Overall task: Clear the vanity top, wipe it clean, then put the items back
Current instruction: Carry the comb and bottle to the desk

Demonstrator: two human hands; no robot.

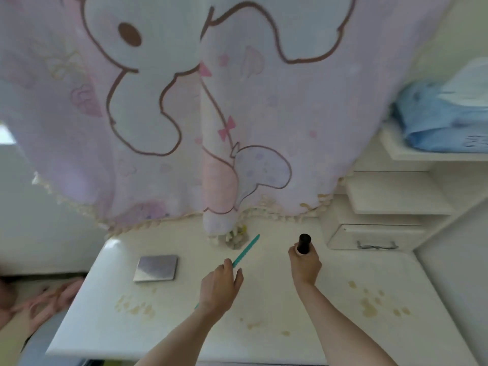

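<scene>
The white vanity top (264, 307) carries yellowish stains at the left, middle and right. My left hand (220, 285) grips a teal comb (245, 251) above the middle of the top, its toothed end pointing up and right. My right hand (305, 266) holds a small bottle with a dark cap (304, 243) upright, just right of the comb. A flat silver square case (155, 268) lies on the top at the left. A small yellowish object (237, 236) sits at the back, partly under the curtain.
A pink cartoon-print curtain (184, 114) hangs over the back of the vanity. White shelves (396, 204) stand at the right, with a blue packet (443, 120) on the upper one and a drawer with a metal handle (376, 245) below. Pink fabric (52, 297) lies at the far left.
</scene>
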